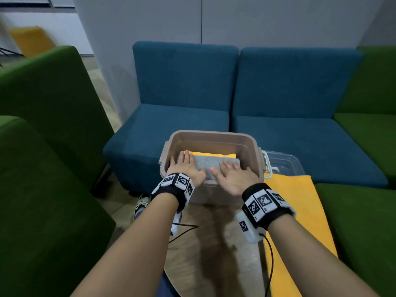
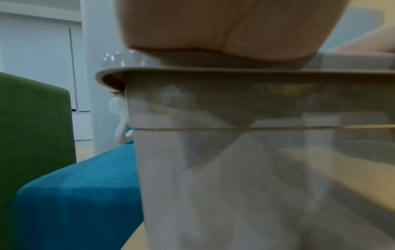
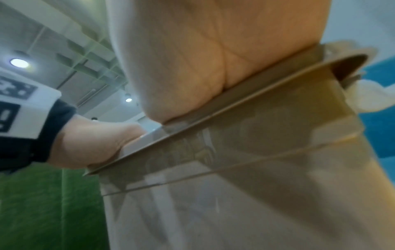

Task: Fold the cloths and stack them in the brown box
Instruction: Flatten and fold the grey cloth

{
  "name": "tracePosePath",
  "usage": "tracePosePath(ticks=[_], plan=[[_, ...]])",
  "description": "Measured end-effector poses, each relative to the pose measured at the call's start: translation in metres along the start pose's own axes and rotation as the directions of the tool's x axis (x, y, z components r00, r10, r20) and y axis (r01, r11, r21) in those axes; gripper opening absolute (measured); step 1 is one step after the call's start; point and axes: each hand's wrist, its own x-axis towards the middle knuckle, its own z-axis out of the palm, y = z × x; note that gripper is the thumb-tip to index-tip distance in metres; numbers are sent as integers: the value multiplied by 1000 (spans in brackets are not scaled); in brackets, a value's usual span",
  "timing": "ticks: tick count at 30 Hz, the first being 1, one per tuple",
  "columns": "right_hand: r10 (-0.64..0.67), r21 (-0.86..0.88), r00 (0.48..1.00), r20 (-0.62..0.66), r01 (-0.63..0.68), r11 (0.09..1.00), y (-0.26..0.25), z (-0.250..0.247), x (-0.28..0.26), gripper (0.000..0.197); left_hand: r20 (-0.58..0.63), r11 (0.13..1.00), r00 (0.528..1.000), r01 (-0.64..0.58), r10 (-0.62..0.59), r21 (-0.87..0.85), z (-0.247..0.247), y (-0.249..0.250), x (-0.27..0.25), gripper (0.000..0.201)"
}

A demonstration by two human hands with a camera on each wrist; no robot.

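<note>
The folded grey cloth [image 1: 211, 166] lies in the brown box [image 1: 214, 135] on a yellow cloth [image 1: 222, 155], long axis running 9 to 3 o'clock; left hand [image 1: 186, 166] presses its 9 o'clock end, right hand [image 1: 233, 176] its 3 o'clock end, fingers [image 1: 230, 166] straight and flat, gripping nothing; the wrist views show only palms over the rim, while the head view shows another yellow cloth [image 1: 300, 202] on the tabletop [image 1: 205, 232] at 4 o'clock, nearer the right hand.

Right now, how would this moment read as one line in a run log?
step: pressing folded grey cloth flat | place: brown plastic box, atop yellow cloth | left hand: open | right hand: open
</note>
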Motion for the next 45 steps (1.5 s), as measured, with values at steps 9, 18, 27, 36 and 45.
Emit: tracePosePath(ticks=[9,18,27,36,45], plan=[[83,112,946,313,-124,986,-3,-9,23,80,123,997,989,81,-82,12,-7,4,3,69],[129,197,956,265,-185,963,-8,-13,19,60,73,993,992,109,-106,-39,-3,6,7,66],[20,57,937,-347,0,998,1,2,-3,40,-377,997,926,-4,-23,-71,7,3,-4,55],[-49,-13,914,-402,48,999,4,7,-1,30,-441,998,896,30,-53,-58,12,3,-2,46],[270,468,518,-811,299,831,74,33,-62,11,-794,939,599,-322,101,-124,37,33,-58,16]])
